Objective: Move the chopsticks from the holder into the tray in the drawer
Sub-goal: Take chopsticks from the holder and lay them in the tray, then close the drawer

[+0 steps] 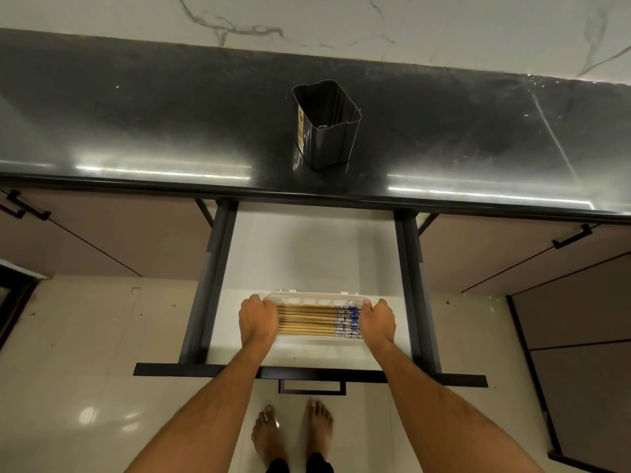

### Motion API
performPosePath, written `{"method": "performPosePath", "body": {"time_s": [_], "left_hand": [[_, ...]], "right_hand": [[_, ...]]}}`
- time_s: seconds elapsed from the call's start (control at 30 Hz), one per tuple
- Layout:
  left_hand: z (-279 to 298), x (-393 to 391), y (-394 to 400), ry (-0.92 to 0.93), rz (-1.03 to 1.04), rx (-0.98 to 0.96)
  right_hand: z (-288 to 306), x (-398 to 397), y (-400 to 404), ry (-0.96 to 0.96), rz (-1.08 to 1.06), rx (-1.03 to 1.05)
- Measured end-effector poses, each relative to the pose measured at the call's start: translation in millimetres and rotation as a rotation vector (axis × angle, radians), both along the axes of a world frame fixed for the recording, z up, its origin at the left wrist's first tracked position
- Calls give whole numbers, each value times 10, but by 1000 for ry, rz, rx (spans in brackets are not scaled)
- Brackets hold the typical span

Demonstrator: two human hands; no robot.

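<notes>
Several wooden chopsticks (312, 319) with blue-and-white patterned ends lie side by side in a white plastic tray (314, 296) inside the open drawer (307, 240). My left hand (257, 319) grips the tray's left end, fingers curled over its rim. My right hand (377, 319) grips the right end the same way. The dark square holder (324, 128) stands on the black countertop above the drawer, and no chopsticks show inside it.
The black countertop (170, 124) runs across the view under a marbled white wall. Dark drawer rails (213, 278) flank the white drawer floor. Its front panel with a handle (312, 387) sits near my bare feet. Closed cabinet doors stand on both sides.
</notes>
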State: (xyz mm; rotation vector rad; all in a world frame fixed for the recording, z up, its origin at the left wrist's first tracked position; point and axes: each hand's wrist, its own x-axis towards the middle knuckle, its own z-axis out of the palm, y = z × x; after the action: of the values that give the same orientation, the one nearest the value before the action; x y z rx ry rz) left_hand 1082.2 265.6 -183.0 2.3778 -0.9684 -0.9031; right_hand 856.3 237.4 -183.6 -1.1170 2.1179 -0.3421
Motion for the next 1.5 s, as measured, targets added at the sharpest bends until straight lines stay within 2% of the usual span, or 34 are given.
{"method": "performPosePath", "body": {"time_s": [0.13,0.27,0.37,0.47,0.7,1.1,1.27,1.5], "left_hand": [[152,-44,77,-217,-139,-96],[284,-100,180,-407,-310,-233],[375,-136,292,-486,-410,-365],[459,-172,436,-538,-520,-405],[588,-194,991,-580,-657,-471],[357,-251,2207,-597,-718,-512],[93,-306,2352,-581,-806,-398],[-25,-355,2062,-612,-952,-286]], "right_hand": [[130,-18,47,91,127,-88],[231,-27,132,247,369,-246],[337,-13,228,344,546,-310],[450,20,407,425,633,-391],[642,137,1075,479,669,-573],[382,177,2261,511,861,-623],[132,132,2370,527,954,-523],[56,191,2049,495,1056,-429]]}}
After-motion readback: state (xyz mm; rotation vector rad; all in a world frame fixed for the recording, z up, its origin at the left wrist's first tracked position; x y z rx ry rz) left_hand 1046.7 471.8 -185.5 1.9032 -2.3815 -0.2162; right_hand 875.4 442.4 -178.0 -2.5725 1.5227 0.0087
